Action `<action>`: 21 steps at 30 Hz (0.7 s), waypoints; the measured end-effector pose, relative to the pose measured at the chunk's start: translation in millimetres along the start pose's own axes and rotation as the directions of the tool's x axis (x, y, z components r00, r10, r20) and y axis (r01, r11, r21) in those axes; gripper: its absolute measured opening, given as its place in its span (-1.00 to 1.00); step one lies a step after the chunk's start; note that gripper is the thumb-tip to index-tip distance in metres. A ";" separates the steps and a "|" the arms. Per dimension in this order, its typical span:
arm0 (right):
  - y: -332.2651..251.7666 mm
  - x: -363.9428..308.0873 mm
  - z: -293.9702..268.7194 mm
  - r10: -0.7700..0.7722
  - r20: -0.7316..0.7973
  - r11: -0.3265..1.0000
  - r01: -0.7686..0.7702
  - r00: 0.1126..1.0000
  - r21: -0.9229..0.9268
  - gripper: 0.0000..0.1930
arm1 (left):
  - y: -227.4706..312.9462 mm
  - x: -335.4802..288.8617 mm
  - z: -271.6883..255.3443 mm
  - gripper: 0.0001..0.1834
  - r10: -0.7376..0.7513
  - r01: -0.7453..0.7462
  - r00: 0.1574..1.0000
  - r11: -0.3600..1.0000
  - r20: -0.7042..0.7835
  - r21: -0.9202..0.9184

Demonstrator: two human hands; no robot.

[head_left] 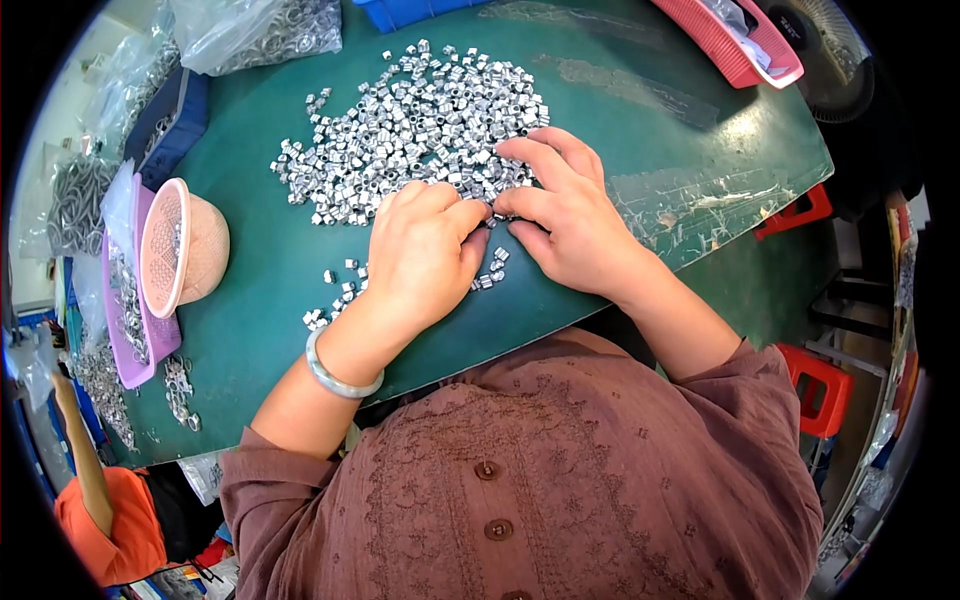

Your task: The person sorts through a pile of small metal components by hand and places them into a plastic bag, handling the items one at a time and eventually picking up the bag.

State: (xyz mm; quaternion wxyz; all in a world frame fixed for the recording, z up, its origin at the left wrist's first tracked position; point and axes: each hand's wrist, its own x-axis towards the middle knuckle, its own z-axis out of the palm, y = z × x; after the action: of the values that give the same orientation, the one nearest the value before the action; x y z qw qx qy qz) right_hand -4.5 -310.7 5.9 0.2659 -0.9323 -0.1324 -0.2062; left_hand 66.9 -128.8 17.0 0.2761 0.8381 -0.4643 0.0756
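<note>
A broad pile of small silvery metal pieces [420,130], short and tube-like, is spread over the green tabletop [290,270]. At the pile's near edge my left hand [422,250] is closed, its fingers curled down and its thumb drawn in beside the index finger; whatever lies under the fingertips is hidden. Close by on the right, my right hand [575,215] has its fingers apart, the upper ones resting on the pile's edge, the index finger and thumb bent toward the left fingertips. Several loose metal pieces [490,272] lie just below the hands, and others are left of my left wrist.
At the left stand a peach basket [205,245], a purple tray [150,335] and a dark blue bin [175,120]. Bags of metal rings [265,35] lie at the back left. A pink basket [735,45] and a fan [825,60] are far right. Another person in orange [115,525] is lower left.
</note>
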 end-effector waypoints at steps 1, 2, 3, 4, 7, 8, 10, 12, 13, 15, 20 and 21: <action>0.3 -0.7 -1.0 0.001 0.000 1.000 -0.001 1.000 0.000 -0.80 | 0.3 0.2 -0.5 -0.83 0.000 0.000 1.000 1.000 0.001 0.000; 0.8 -1.9 -2.3 0.017 -0.012 1.000 -0.017 1.000 0.006 -0.80 | 0.7 0.3 -1.1 -0.84 0.000 0.000 1.000 1.000 0.006 0.014; 1.5 -3.1 -3.3 0.033 -0.023 0.999 -0.032 0.999 0.011 -0.80 | 1.1 0.6 -1.5 -0.84 0.001 -0.001 1.000 1.000 0.012 0.029; 2.5 -4.7 -4.3 0.033 -0.023 0.999 -0.033 0.999 0.011 -0.80 | 1.0 0.5 -1.4 -0.84 0.001 -0.001 1.000 1.000 0.012 0.028; 4.1 -8.0 -5.6 0.049 -0.020 0.999 -0.049 0.999 0.003 -0.80 | 1.2 0.9 -1.4 -0.85 0.017 -0.017 1.000 1.000 0.017 0.023; 4.1 -8.4 -5.7 0.050 -0.013 0.999 -0.050 0.999 -0.001 -0.80 | 1.8 1.3 -1.7 -0.85 0.019 -0.019 1.000 1.000 0.021 0.016; 3.4 -8.9 -6.0 0.050 -0.007 0.999 -0.050 0.999 -0.004 -0.79 | 2.7 1.8 -1.6 -0.84 0.020 -0.020 0.999 1.000 0.025 0.008; 1.5 -8.8 -6.7 0.047 0.003 0.999 -0.047 0.999 0.002 -0.79 | 3.5 1.8 -0.8 -0.83 0.027 -0.027 1.000 1.000 0.009 0.010; 0.7 -9.3 -7.7 0.046 0.003 0.999 -0.046 0.999 0.002 -0.79 | 3.3 1.8 -1.0 -0.83 0.026 -0.027 1.000 1.000 0.008 0.011; 0.1 -10.9 -9.9 -0.008 0.038 1.000 0.007 0.999 0.021 -0.79 | 2.7 0.9 -2.3 -0.82 0.038 -0.038 0.998 0.999 0.041 0.000; 7.9 -13.1 -11.7 0.014 -0.003 0.998 -0.014 1.000 0.066 -0.77 | 7.1 -1.9 -9.5 -0.81 0.082 -0.074 0.990 0.995 0.117 -0.067; 10.2 -12.5 -11.1 0.049 -0.058 0.997 -0.046 0.997 0.055 -0.77 | 8.2 -2.1 -10.1 -0.80 0.098 -0.087 0.983 0.993 0.154 -0.080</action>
State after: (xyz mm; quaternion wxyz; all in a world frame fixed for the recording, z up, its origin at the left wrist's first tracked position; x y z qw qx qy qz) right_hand -15.3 -326.9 4.3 0.2996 -0.9212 -0.1077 -0.2236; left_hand 60.3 -125.3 27.8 0.2650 0.8084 -0.5256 0.0047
